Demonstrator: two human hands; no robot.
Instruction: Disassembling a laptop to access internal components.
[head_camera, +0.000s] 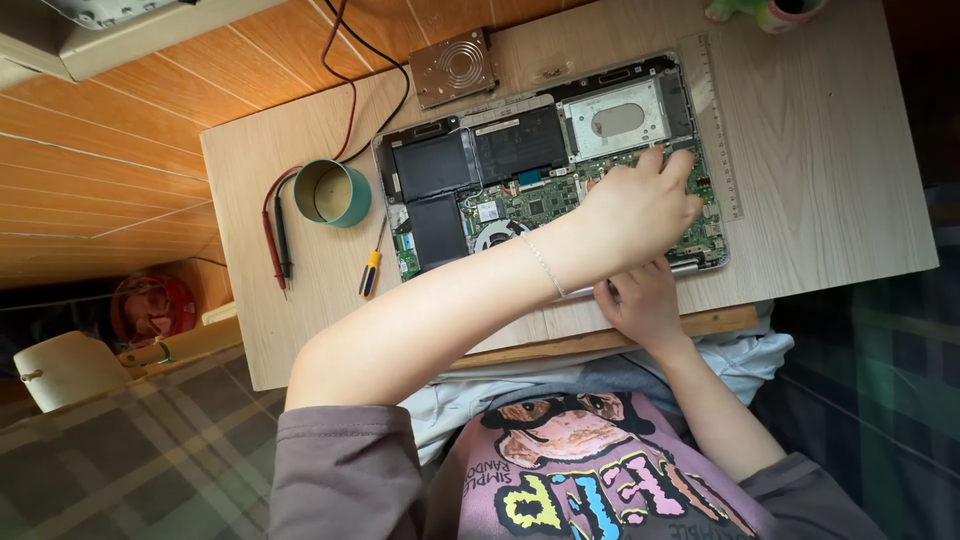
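An opened laptop (520, 150) lies bottom-up on the light wooden table (830, 160), its black battery, fan and green circuit board exposed. My left hand (640, 205), a thin bracelet on the wrist, reaches across and rests palm down on the right part of the board. Its fingertips press near the silver drive bay (615, 118), and anything under them is hidden. My right hand (645, 305) sits at the laptop's near edge, partly under my left wrist, with the thumb touching the edge and the fingers hidden.
A teal ring-shaped roll (330, 192), red and black probe leads (277, 240) and a yellow-and-blue screwdriver (370, 272) lie left of the laptop. A copper-coloured vented plate (452, 68) sits behind it. A clear ruler (716, 130) lies along its right side.
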